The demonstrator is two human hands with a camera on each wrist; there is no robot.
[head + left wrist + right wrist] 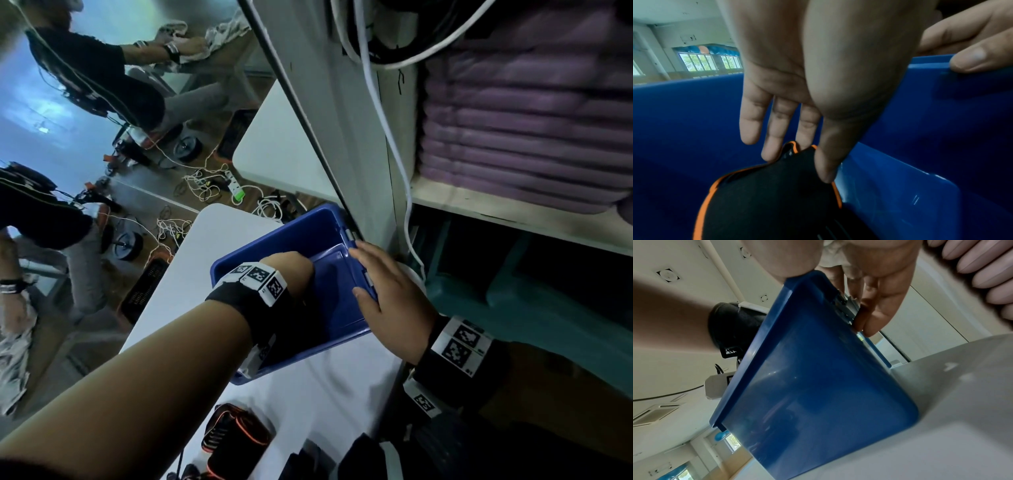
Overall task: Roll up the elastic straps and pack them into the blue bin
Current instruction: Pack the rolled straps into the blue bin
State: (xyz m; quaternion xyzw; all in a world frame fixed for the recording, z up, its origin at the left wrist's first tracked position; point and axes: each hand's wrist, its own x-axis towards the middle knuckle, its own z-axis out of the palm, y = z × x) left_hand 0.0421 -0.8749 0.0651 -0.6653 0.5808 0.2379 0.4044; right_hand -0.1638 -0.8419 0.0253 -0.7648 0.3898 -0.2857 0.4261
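Observation:
The blue bin [291, 226] stands on the white table [178, 274]. My left hand [291, 270] reaches down inside it. In the left wrist view the left hand [797, 160] pinches the top edge of a black elastic strap with orange trim [772, 203], thumb in front and straight fingers behind. The strap lies low in the bin [684, 121] against a wall. My right hand [387, 284] grips the bin's right rim, thumb over the edge and fingers on the outer wall [818, 386]. More black and orange straps [236, 431] lie on the table nearer me.
A shelf unit with stacked purple cloths [531, 120] stands close on the right, and a white cable [394, 144] hangs down beside the bin. Teal crates [513, 308] sit under the shelf. Beyond the table, cables [205, 185] litter the floor and other people work at left.

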